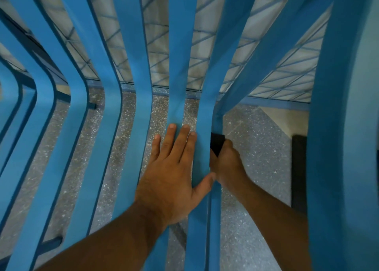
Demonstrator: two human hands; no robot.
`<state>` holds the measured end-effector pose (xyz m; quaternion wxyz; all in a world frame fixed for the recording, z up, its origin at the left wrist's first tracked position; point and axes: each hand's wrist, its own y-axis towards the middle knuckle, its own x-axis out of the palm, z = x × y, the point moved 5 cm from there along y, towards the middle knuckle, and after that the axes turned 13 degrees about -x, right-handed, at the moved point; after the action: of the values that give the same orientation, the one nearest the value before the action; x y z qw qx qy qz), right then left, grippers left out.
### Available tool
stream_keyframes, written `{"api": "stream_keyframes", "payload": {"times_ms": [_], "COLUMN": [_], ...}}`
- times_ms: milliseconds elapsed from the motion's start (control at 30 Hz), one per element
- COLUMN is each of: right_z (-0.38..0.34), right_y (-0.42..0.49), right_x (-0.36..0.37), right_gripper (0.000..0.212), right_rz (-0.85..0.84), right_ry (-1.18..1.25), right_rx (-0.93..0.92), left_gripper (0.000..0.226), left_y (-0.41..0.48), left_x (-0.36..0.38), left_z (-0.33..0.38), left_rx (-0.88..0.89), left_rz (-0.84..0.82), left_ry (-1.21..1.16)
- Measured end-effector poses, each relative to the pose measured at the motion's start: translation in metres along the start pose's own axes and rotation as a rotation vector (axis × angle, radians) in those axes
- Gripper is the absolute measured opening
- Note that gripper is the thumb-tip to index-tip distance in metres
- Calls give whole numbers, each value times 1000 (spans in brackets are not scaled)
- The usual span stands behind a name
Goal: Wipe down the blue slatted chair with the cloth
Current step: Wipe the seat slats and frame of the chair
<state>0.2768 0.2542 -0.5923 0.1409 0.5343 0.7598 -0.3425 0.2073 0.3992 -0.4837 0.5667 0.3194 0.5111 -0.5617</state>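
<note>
The blue slatted chair [131,110] fills the view, its curved slats running from the top down to the bottom edge. My left hand [174,168] lies flat with straight fingers on two slats near the middle, its thumb hooked over the edge of one slat. Just to the right and below the slats, my right hand [227,164] grips a dark cloth [217,143] and holds it against the side of a narrow slat. Most of the cloth is hidden by the fingers and the slat.
Speckled grey floor [256,147] shows between and under the slats. A blue wire-grid panel [266,69] stands behind the chair. A wide blue chair part [344,147] rises at the right, with a dark strip [298,168] beside it.
</note>
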Motion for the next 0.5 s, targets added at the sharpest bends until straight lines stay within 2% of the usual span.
{"api": "stream_keyframes", "payload": {"times_ms": [67, 133, 200, 300, 400, 500], "right_z": [-9, -26, -37, -36, -36, -19], "right_y": [17, 40, 58, 60, 25, -8], "right_x": [-10, -18, -22, -10, 0, 1], "right_gripper": [56, 60, 50, 44, 48, 42], "right_rz": [-21, -23, 14, 133, 127, 71], "right_ry": [-228, -290, -217, 54, 45, 37], "right_rx": [60, 82, 89, 98, -78, -96], "left_gripper": [88, 88, 88, 87, 87, 88], "left_y": [0, 1, 0, 1, 1, 1], "left_x": [0, 0, 0, 1, 0, -1], "left_z": [0, 0, 0, 0, 0, 0], "left_rx": [4, 1, -4, 2, 1, 2], "left_rz": [-3, 7, 8, 8, 14, 10], "left_ry": [7, 9, -11, -6, -4, 0]}}
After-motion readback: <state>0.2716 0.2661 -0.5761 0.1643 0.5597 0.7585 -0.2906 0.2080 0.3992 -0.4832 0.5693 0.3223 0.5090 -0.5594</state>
